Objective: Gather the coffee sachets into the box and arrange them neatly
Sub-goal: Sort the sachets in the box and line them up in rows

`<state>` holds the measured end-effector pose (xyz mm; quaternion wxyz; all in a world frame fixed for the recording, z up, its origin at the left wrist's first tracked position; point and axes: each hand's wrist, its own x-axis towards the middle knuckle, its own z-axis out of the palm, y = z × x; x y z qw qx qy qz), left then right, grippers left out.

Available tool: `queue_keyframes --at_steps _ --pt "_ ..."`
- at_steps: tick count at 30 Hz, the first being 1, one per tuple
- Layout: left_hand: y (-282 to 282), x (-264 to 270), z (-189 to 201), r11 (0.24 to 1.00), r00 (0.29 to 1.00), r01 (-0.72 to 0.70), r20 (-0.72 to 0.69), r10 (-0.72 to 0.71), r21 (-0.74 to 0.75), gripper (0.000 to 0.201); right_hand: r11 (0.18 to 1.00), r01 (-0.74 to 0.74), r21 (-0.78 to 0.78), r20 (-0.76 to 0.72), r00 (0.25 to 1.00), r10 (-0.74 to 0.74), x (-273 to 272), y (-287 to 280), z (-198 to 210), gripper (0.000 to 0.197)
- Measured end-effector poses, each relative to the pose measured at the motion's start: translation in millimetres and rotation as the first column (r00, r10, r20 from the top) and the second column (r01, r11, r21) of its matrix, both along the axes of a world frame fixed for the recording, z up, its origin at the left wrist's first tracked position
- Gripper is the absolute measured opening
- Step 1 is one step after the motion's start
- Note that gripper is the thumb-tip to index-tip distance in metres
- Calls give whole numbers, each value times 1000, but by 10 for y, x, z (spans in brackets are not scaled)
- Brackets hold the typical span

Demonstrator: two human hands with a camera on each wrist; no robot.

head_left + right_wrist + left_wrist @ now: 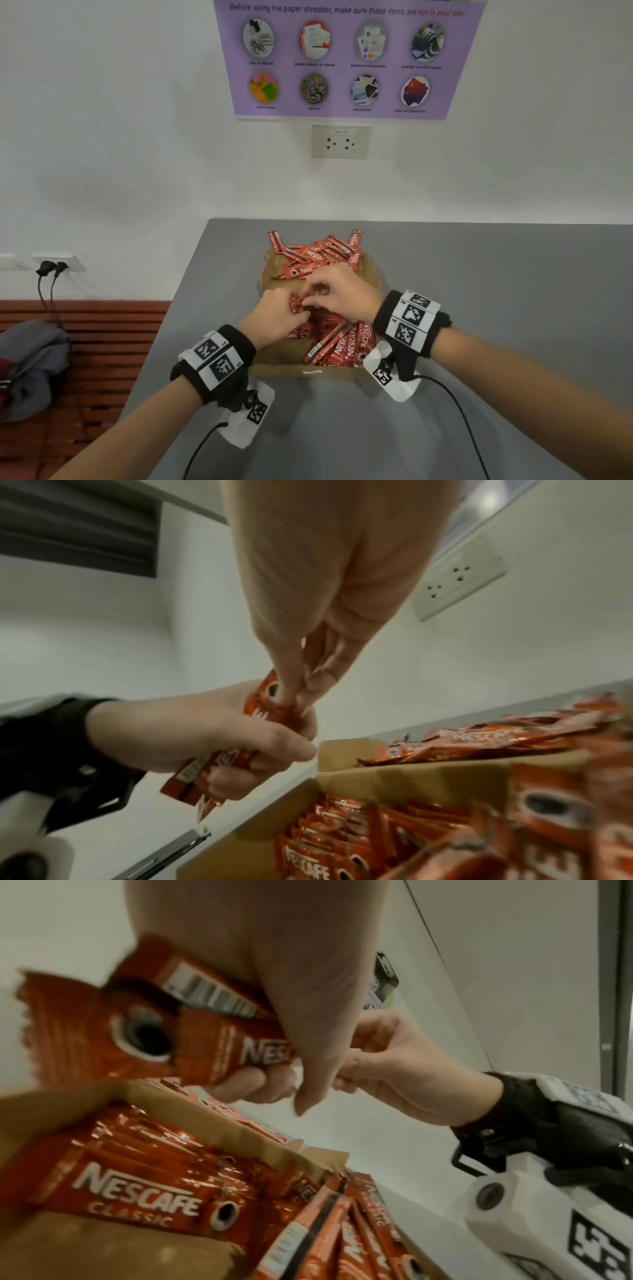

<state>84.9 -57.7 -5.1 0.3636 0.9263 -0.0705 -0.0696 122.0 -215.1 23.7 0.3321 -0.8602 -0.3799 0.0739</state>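
An open brown cardboard box (279, 354) lies on the grey table (496, 291). Red Nescafe sachets (346, 342) lie packed in its near half. A loose pile of sachets (318, 255) spreads over the box's far flap and the table behind it. Above the middle of the box my left hand (291, 310) grips a small bundle of sachets (205, 1031). My right hand (317, 294) pinches the top end of that bundle (274, 696) between thumb and fingertips. In the left wrist view the sachets in the box (137, 1191) stand in a row below the bundle.
The table stands against a white wall with a socket (340, 142) and a purple poster (346, 58). Beyond the table's left edge, a grey bag (30, 359) lies on a red slatted bench, with two plugged cables (51, 269) above. Bare table surrounds the box.
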Motion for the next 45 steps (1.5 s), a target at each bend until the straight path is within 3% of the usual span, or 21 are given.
queue_keyframes --at_steps 6,12,16,18,20,25,32,36,40,45 --pt "185 -33 65 993 1000 20 -14 -21 -118 17 984 176 -13 -102 979 -176 106 -248 -25 12" --pt "175 -55 140 972 997 71 -5 -74 -224 9 974 120 -192 -181 971 -155 107 -267 -53 14" --pt "198 -22 137 972 998 52 -31 -61 -231 15 975 134 -179 -159 974 -163 128 -270 -78 13" --pt "231 14 114 983 997 67 -37 -74 -170 12 979 144 -142 -23 989 -148 139 -244 -99 16" --pt "255 45 106 991 991 130 -34 -130 -14 9 979 99 -176 54 994 -91 131 -185 -87 20" --pt "351 87 106 971 989 145 -17 -145 191 11 951 -39 -307 -67 998 19 36 64 -142 18" --pt "501 48 37 958 993 112 -70 -96 264 8 904 -96 -417 -86 994 66 5 408 -189 13" --pt "481 38 24 893 986 165 -66 -152 418 14 837 -124 -532 -43 992 119 -33 557 -225 8" --pt "397 39 -63 816 981 192 -90 -170 545 34 802 -103 -588 8 991 133 -49 601 -243 14" --pt "356 46 -204 754 986 164 -74 -152 636 36 777 -94 -622 19 991 135 -36 625 -269 16"
